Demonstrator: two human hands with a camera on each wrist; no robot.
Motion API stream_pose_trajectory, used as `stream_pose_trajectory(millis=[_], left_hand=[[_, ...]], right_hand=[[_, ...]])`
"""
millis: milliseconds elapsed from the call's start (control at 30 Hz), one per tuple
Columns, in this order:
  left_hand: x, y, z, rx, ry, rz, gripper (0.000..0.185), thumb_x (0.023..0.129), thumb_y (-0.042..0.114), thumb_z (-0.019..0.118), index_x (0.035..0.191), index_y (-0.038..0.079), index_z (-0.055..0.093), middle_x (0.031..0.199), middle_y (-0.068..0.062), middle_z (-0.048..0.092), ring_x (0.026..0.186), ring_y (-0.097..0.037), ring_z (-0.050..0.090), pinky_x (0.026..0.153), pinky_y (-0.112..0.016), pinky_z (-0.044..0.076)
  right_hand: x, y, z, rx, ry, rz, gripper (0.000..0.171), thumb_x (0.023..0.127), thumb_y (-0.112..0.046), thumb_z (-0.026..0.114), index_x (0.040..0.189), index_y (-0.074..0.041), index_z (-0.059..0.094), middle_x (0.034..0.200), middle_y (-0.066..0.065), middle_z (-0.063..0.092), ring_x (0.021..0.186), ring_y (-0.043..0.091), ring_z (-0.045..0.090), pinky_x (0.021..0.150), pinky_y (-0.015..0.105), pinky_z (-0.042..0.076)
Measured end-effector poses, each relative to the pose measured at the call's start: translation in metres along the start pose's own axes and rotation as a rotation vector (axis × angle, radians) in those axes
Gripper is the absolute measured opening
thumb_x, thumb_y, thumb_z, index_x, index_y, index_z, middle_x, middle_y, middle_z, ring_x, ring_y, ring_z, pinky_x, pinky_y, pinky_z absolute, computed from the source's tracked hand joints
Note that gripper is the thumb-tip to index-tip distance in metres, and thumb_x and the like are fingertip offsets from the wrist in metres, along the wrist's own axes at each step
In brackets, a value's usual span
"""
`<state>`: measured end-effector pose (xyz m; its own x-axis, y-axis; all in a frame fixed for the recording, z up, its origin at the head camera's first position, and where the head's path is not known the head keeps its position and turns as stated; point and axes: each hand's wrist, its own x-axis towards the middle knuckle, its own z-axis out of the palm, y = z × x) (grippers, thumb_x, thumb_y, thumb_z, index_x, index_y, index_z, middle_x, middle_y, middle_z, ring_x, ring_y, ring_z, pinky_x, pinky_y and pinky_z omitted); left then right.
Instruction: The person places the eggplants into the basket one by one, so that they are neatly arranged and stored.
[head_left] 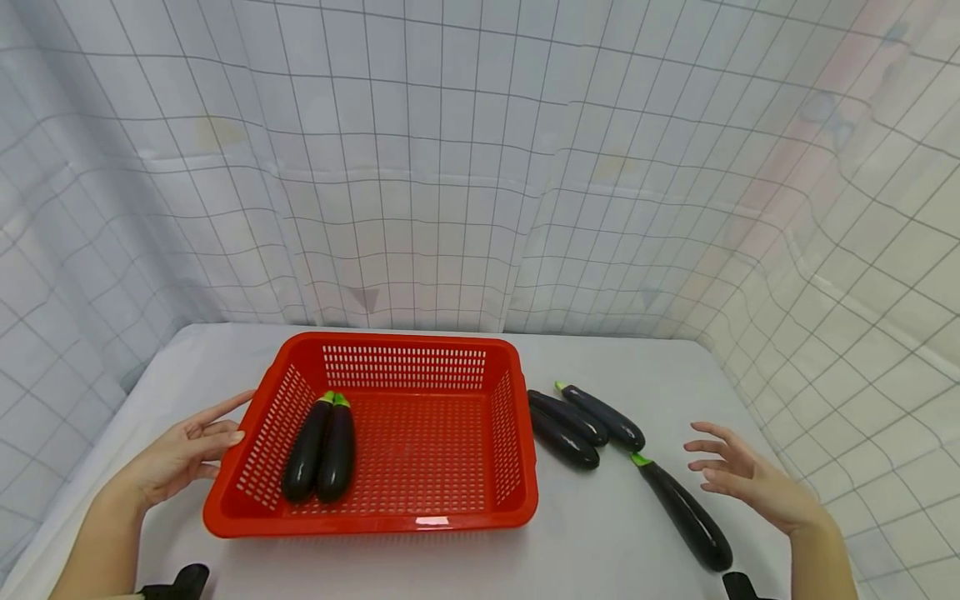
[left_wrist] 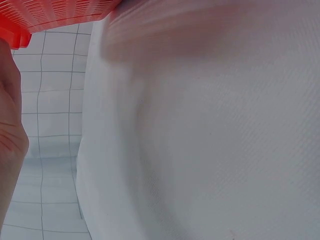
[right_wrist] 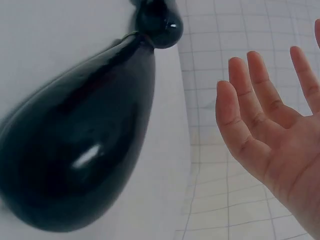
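A red plastic basket (head_left: 375,523) with slotted walls has two dark eggplants, one (head_left: 306,454) beside the other (head_left: 337,454), lying inside at its left. My left hand (head_left: 180,454) holds the basket's left rim, the thumb at its edge; some fingers are partly hidden. In the left wrist view, the basket's underside (left_wrist: 65,12) shows at the top. My right hand (head_left: 757,483) hovers with spread, slightly bent fingers and nothing in it. Nearest to it lies an eggplant (head_left: 686,517) with a green stem, also large in the right wrist view (right_wrist: 85,140).
Several more eggplants lie in a group right of the basket, one (head_left: 606,415) at the back and another (head_left: 562,437) near the basket wall. A white cloth (head_left: 600,533) covers the table. Grid-patterned curtains (head_left: 450,167) enclose the back and sides.
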<state>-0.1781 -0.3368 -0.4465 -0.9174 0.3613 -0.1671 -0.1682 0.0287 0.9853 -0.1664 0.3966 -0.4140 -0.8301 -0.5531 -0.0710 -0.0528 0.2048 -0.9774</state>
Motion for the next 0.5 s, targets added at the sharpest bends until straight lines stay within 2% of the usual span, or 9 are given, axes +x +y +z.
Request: stream_pose_trajectory(millis=[300, 500], left_hand=[[-0.001, 0.0, 0.0, -0.003, -0.017, 0.008, 0.046, 0.097, 0.013, 0.039, 0.123, 0.051, 0.045, 0.109, 0.014, 0.064, 0.093, -0.013, 0.064, 0.073, -0.043, 0.054], [-0.001, 0.0, 0.0, -0.011, -0.027, 0.018, 0.047, 0.098, 0.012, 0.039, 0.124, 0.051, 0.045, 0.109, 0.013, 0.064, 0.093, -0.013, 0.064, 0.073, -0.042, 0.054]], right_hand=[[-0.012, 0.025, -0.003, 0.034, -0.005, 0.109, 0.064, 0.092, 0.005, 0.041, 0.145, -0.014, 0.01, 0.131, -0.01, 0.041, 0.116, 0.007, 0.046, 0.089, 0.028, 0.045], [-0.018, 0.032, -0.004, 0.028, -0.014, 0.192, 0.066, 0.093, 0.002, 0.043, 0.145, -0.01, 0.004, 0.129, -0.013, 0.043, 0.115, 0.006, 0.047, 0.088, 0.029, 0.044]])
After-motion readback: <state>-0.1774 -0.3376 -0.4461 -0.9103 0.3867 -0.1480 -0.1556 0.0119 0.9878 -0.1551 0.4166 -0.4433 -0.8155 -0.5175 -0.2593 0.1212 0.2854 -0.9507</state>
